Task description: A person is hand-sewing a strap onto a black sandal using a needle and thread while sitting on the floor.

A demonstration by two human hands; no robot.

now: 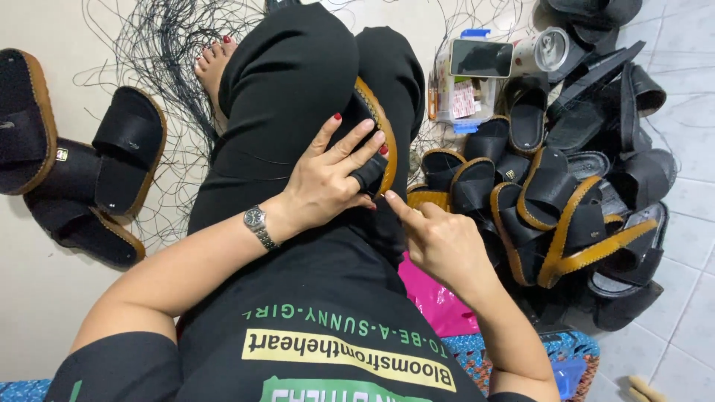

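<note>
On the lap, right at the knee, the left hand (328, 182) lies spread over a black sandal (372, 141) with a tan stitched rim, fingers fanned across the strap and thumb tucked under, pressing it down against the black trousers (283, 97); the right hand (439, 242) comes in from below, loosely curled with the forefinger out, its tip at the sandal's lower edge; whether it pinches anything there, I cannot tell.

By its look the sandal is light and fairly flat; the sole should be firm but bendable, the strap soft and likely to give under the fingers, so the rim looks the surer place to grip, with a palm on the strap to stop it sliding off the cloth.

Out to the person's right, a heap of matching sandals (566, 216) lies piled on the tiled floor (685, 223); behind it sit a clear plastic box (465, 97) and a phone (482, 57); a few more sandals (82, 164) lie well apart on the left; loose black thread (160, 56) tangles around a bare foot (214, 63).
</note>
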